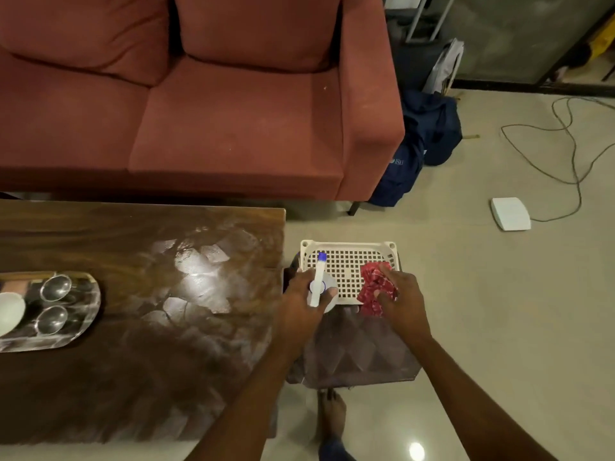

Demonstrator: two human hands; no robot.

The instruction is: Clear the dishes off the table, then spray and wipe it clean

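Observation:
My left hand (301,299) grips a white spray bottle (318,284) with a blue nozzle, over the left part of a white perforated basket (349,249) that stands on a stool right of the table. My right hand (401,299) holds a red patterned cloth (374,284) at the basket's right side. The dark wooden table (149,294) has a glossy top. On its left edge lies a shiny metal tray (76,331) with two small steel bowls (55,287) and a white dish (10,312), partly cut off by the frame.
A red sofa (199,111) stands behind the table. A dark blue bag (416,144) leans by its right arm. On the floor lie a white flat box (511,213) and a loose cable (565,144). My bare foot (331,417) stands below the stool (352,357).

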